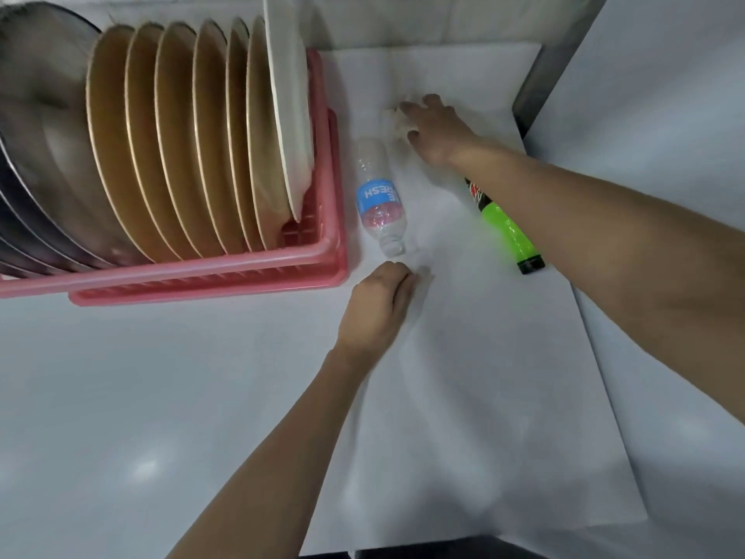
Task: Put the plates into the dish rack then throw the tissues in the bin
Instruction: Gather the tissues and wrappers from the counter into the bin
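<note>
Plates (pixel 181 147) are standing upright in the slots of the pink dish rack (pixel 330 219), so step one looks done and the tissue step is in hand.

- The right hand (pixel 437 129) is reaching over the crumpled tissue (pixel 393 117), which lies at the far end of the tabletop (pixel 483 397). Thumb and forefinger are bracketing it. I cannot tell whether the grip is closed.
- The left hand (pixel 377 306) is curling beside the mouth of the water bottle (pixel 379 203). There is a pale blur at its fingertips, and I cannot tell whether it is grasping anything.
- A green soda bottle (pixel 508 232) is lying under the right forearm.

Next: pinch the tissue firmly, lift it and find the bin, which is not in view.
</note>
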